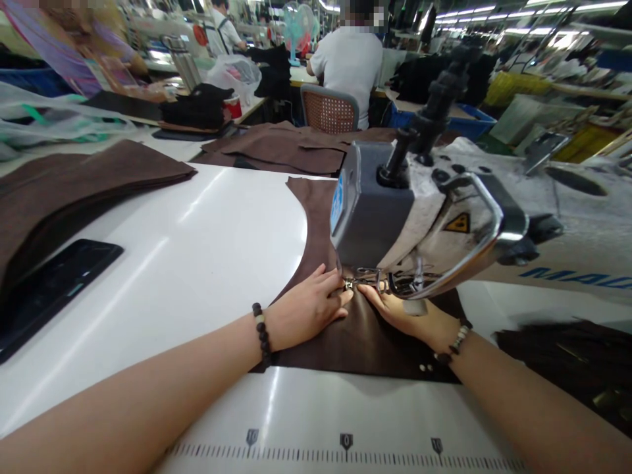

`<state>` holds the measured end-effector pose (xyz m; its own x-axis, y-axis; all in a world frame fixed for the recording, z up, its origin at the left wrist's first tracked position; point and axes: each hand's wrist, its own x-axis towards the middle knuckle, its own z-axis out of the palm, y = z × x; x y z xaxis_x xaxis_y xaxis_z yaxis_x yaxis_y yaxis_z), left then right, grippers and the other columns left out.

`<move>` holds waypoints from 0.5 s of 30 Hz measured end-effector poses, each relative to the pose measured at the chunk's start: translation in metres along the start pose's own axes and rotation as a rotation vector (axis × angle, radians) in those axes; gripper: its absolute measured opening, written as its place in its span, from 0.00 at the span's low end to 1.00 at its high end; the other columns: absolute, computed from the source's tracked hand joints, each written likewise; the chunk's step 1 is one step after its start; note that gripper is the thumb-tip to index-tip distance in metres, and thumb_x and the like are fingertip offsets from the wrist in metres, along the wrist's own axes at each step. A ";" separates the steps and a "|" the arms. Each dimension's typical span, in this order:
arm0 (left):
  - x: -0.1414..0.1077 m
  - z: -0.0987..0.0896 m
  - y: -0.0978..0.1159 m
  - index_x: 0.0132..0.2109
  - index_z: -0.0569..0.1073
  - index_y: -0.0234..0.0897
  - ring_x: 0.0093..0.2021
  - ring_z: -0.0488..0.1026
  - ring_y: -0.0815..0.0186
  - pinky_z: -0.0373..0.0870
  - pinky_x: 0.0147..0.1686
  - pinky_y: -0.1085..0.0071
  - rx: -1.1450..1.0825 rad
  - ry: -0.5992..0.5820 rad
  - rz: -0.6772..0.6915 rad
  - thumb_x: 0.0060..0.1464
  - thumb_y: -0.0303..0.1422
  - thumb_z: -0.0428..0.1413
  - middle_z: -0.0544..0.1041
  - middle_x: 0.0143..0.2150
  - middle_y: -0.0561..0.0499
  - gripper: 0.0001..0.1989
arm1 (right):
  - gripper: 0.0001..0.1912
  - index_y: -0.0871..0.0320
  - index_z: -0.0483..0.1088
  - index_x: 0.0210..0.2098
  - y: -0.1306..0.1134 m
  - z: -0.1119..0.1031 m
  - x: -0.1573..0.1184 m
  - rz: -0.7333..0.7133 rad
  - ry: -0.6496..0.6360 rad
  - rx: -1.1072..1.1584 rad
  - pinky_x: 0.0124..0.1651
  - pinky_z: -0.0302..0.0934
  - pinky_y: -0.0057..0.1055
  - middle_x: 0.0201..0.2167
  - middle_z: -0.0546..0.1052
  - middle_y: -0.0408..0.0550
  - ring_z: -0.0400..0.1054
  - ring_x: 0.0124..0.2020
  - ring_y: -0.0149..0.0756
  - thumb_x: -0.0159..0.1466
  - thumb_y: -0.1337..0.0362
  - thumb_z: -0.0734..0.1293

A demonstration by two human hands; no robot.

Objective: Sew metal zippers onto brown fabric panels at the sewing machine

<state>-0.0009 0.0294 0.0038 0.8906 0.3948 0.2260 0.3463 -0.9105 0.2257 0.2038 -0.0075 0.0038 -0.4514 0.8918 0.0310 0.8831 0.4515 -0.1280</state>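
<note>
A piece of dark brown fabric (pixel 316 345) lies on the white table under the head of a sewing machine (pixel 380 210). My left hand (pixel 309 306) rests flat on the fabric just left of the presser foot (pixel 349 284), fingers stretched out. On the other side of the foot, my right hand (pixel 405 309) presses on the same fabric. Its thumb side shows near the needle area, while the machine's guard and parts cover some of its fingers. Small creases run in the fabric between both hands. Beaded bracelets circle both wrists.
Stacked brown fabric pieces (pixel 99 178) lie at the left beside a black phone (pixel 59 283). More brown pieces (pixel 276 148) lie behind the machine. Dark scraps (pixel 567 362) sit at the right. A ruler scale (pixel 345 454) marks the front edge. A person (pixel 348 66) sits ahead.
</note>
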 end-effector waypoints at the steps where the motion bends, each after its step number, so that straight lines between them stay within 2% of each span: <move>1: 0.000 0.000 0.000 0.43 0.69 0.31 0.48 0.64 0.59 0.58 0.54 0.58 -0.002 0.005 0.001 0.58 0.32 0.50 0.66 0.42 0.45 0.09 | 0.18 0.59 0.73 0.35 0.001 0.000 0.000 -0.004 -0.029 -0.006 0.42 0.62 0.33 0.34 0.76 0.49 0.70 0.37 0.37 0.62 0.71 0.52; 6: 0.000 0.000 -0.001 0.42 0.69 0.32 0.46 0.65 0.60 0.58 0.54 0.58 0.001 0.005 -0.011 0.58 0.32 0.50 0.66 0.44 0.44 0.08 | 0.19 0.61 0.72 0.34 0.002 0.000 0.003 0.005 -0.159 -0.009 0.40 0.63 0.31 0.35 0.76 0.50 0.70 0.39 0.38 0.60 0.76 0.51; 15: 0.000 0.000 -0.003 0.43 0.70 0.33 0.48 0.64 0.59 0.58 0.53 0.58 0.009 0.003 0.006 0.59 0.33 0.49 0.66 0.45 0.42 0.10 | 0.17 0.61 0.73 0.34 0.005 0.001 0.006 0.066 -0.155 0.108 0.43 0.62 0.29 0.36 0.76 0.49 0.70 0.41 0.37 0.60 0.72 0.53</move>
<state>-0.0017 0.0318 0.0027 0.8917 0.3896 0.2303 0.3436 -0.9140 0.2159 0.2055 -0.0004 0.0021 -0.4143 0.9003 -0.1334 0.8965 0.3785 -0.2301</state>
